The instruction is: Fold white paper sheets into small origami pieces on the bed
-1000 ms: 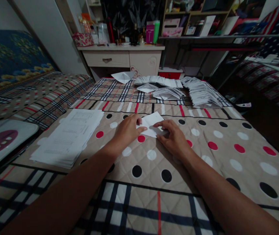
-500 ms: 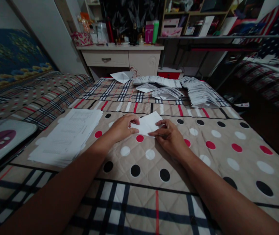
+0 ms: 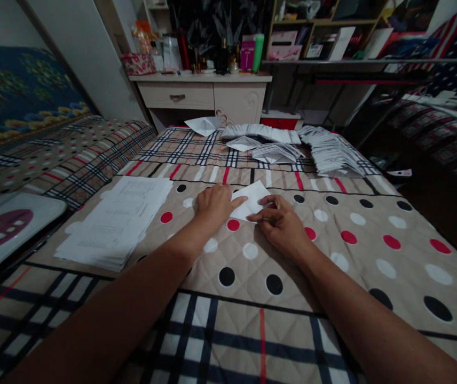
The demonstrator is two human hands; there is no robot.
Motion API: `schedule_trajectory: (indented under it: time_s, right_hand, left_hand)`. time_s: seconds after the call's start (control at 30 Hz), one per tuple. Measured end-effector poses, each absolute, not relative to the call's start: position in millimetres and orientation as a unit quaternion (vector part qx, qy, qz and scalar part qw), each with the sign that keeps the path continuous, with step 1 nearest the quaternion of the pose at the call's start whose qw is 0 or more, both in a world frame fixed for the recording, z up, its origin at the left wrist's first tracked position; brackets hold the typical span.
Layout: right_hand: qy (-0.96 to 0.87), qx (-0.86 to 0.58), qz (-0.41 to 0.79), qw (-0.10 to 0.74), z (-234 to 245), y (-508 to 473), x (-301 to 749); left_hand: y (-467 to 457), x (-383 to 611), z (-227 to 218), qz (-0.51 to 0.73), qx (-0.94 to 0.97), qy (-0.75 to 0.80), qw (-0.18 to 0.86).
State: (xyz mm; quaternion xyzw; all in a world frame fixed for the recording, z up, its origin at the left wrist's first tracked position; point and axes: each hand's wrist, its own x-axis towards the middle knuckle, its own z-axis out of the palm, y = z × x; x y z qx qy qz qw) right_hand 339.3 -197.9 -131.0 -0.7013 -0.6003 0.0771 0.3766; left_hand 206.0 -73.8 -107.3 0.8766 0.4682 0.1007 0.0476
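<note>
A small folded sheet of white paper [image 3: 251, 195] lies on the dotted bed cover between my two hands. My left hand [image 3: 215, 205] is at its left end, the thumb stretched across the top of the paper and the other fingers curled at its edge, their tips partly hidden. My right hand [image 3: 280, 221] grips the right edge between thumb and fingers. To the left rests a stack of printed sheets [image 3: 120, 213]. Farther back are a bundle of folded papers [image 3: 276, 152] and a single folded piece [image 3: 243, 143].
A long row of folded papers [image 3: 260, 132] and a fanned pile [image 3: 332, 152] line the bed's far end, beside another folded piece [image 3: 204, 126]. A white folding table [image 3: 48, 205] stands at the left. Beyond the bed is a white dresser [image 3: 196, 95].
My left hand has shifted right and rolled over, its thumb now pressing across the paper. My right hand keeps its grip at the right edge. The view has turned slightly.
</note>
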Motion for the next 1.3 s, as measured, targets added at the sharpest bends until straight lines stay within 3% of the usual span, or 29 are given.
schedule_trajectory:
  time_s: [0.4, 0.73, 0.9, 1.0, 1.17, 1.3]
  right_hand:
    - [-0.548, -0.774, 0.031, 0.315, -123, -190, 323]
    - [-0.539, -0.744, 0.147, 0.365, -121, -193, 344]
    - [-0.503, -0.733, 0.060, 0.454, -130, -193, 353]
    - [-0.487, -0.748, 0.004, 0.451, -134, -191, 360]
    - [-0.472, -0.769, 0.047, 0.429, -131, -191, 362]
    - [-0.449, -0.767, 0.074, 0.451, -128, -194, 360]
  left_hand:
    - [-80, 207, -110, 0.086, 0.888, 0.451, -0.006]
    - [-80, 194, -108, 0.073, 0.903, 0.419, 0.054]
    - [-82, 190, -109, 0.091, 0.908, 0.402, 0.070]
    - [-79, 186, -113, 0.122, 0.909, 0.389, 0.091]
    - [-73, 181, -119, 0.197, 0.900, 0.370, 0.121]
    - [-77, 180, -117, 0.256, 0.916, 0.301, 0.072]
